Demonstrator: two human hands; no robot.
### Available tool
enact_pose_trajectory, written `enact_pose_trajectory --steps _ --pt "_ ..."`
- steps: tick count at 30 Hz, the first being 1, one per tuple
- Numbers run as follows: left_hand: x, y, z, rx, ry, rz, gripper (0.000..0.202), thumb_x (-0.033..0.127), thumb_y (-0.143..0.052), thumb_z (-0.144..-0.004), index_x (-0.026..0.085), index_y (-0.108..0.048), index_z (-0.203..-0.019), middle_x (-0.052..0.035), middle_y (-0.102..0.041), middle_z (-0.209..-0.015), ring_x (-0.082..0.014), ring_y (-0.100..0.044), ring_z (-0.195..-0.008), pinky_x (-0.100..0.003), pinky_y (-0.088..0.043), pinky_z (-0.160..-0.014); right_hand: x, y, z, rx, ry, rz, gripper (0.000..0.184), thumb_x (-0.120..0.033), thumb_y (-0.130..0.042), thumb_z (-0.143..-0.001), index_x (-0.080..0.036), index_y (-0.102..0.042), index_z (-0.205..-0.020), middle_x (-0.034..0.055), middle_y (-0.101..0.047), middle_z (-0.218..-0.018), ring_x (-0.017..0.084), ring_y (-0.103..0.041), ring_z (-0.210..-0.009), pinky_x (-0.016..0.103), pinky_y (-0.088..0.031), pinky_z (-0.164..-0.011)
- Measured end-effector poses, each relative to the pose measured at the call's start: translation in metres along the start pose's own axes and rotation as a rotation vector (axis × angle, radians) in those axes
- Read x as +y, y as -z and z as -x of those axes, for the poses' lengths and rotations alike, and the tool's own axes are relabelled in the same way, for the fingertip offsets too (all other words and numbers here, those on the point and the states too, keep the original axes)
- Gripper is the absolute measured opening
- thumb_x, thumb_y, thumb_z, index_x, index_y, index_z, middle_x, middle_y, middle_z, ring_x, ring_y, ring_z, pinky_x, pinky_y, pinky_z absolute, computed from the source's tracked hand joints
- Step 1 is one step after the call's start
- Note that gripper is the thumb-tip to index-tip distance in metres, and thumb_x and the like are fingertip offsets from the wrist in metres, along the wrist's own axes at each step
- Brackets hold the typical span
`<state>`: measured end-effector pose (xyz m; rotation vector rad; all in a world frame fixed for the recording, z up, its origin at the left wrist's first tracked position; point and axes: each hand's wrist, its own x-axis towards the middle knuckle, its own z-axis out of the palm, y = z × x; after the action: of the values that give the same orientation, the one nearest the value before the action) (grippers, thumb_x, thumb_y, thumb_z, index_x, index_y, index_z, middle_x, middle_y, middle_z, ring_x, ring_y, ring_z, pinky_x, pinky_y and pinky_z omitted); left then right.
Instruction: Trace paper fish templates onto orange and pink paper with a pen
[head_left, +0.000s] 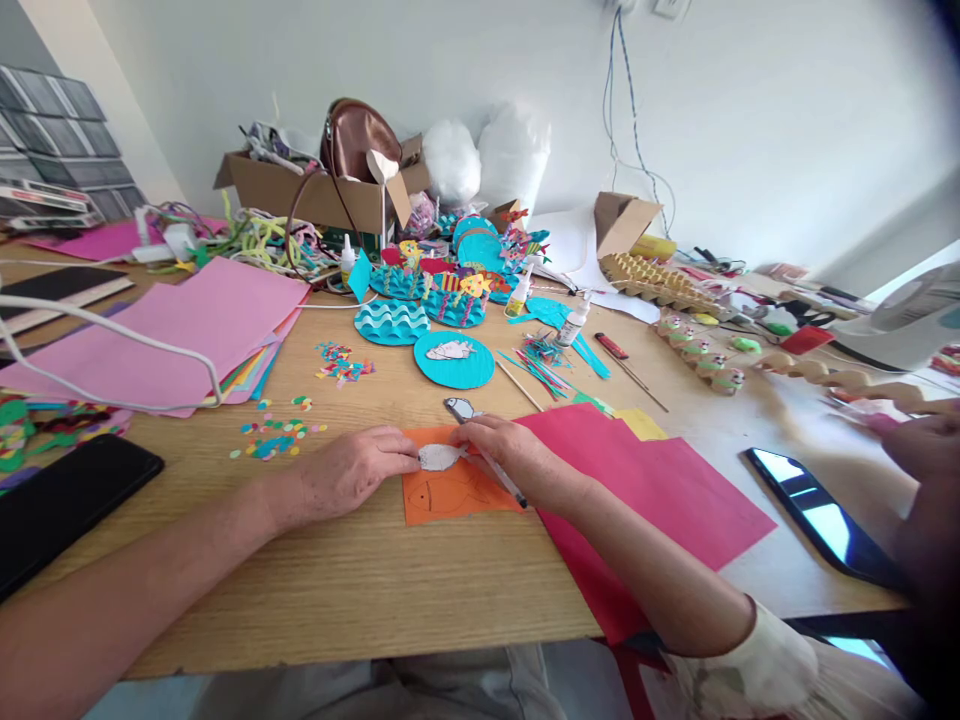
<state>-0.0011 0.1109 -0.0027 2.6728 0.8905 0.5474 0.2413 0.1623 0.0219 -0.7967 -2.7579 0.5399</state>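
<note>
A white fish-shaped paper cutout (441,457) lies on an orange sheet of paper (412,515). Below it on that sheet a fish outline is drawn in dark line. My left hand (356,468) has its fingertips closed together at the left end of the cutout. At the cutout's other end is my right hand (510,455), its fingers curled and touching the paper. A pen (504,480) is tucked in that hand, its dark end pointing toward me. Just beyond the sheet lies another small fish cutout (461,408), dark-outlined.
Red paper (645,500) spreads right of the orange sheet. A turquoise disc (435,372) with paper fish sits beyond, near glue bottles (574,320). Pink sheets (187,330), confetti (277,440) and a black phone (67,500) are left. Another person's hand (911,445) is at right.
</note>
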Motion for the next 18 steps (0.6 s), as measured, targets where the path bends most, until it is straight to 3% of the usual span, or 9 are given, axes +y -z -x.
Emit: enact_pose_trajectory --steps 18 --pt "-0.0012 -0.0046 -0.0009 0.031 0.059 -0.04 0.036 0.007 -0.033 -0.09 0.021 -0.06 -0.11 -0.0043 -0.062 -0.108 -0.016 -0.055 -0.101 -0.028 -0.044 -0.088 0.0009 -0.0023 -0.0004 0.017 -0.006 0.018 0.018 -0.011 -0.046 -0.086 -0.015 -0.059 -0.099 0.009 -0.063 -0.098 0.019 -0.058 -0.094 0.03 -0.046 -0.079"
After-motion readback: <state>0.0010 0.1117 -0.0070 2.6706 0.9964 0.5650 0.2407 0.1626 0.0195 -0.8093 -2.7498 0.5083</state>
